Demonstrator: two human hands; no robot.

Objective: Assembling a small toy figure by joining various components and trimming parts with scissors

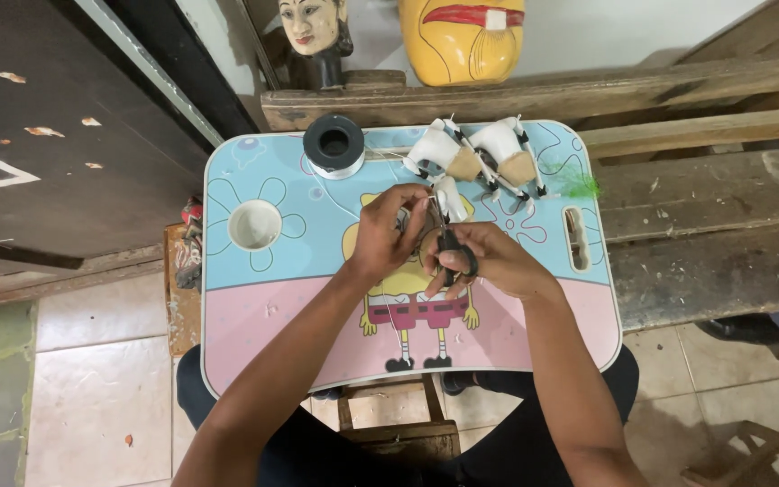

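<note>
Forearms come up from the bottom of the shot and meet over the small lap table (254, 334), the blue and pink one with a cartoon print, which is easily the biggest thing here. At its 9 o'clock edge sits a round cup hole (255, 225). Up at 12 o'clock lie two finished white and tan feathered pieces (484, 153) with black-banded quills, and at 11 o'clock a black spool of thread (334, 144). A green tuft (581, 185) pokes out at 2 o'clock.

Dead centre, the left hand (388, 233) is pinched around a small white piece (449, 198), holding it up just off the tabletop. The right hand (489, 260) is gripping dark-handled scissors (455, 252), fingers through the loops, blades pointing up toward 12 into that piece. I can't see if the blades are parted.

My take on doing this bit well: keep both wrists planted on the table for steadiness, snip with just the tips, and turn the piece with the pinching fingers rather than swinging the scissors. Small cuts, since the thing is tiny and fingertips sit right beside the blades.
</note>
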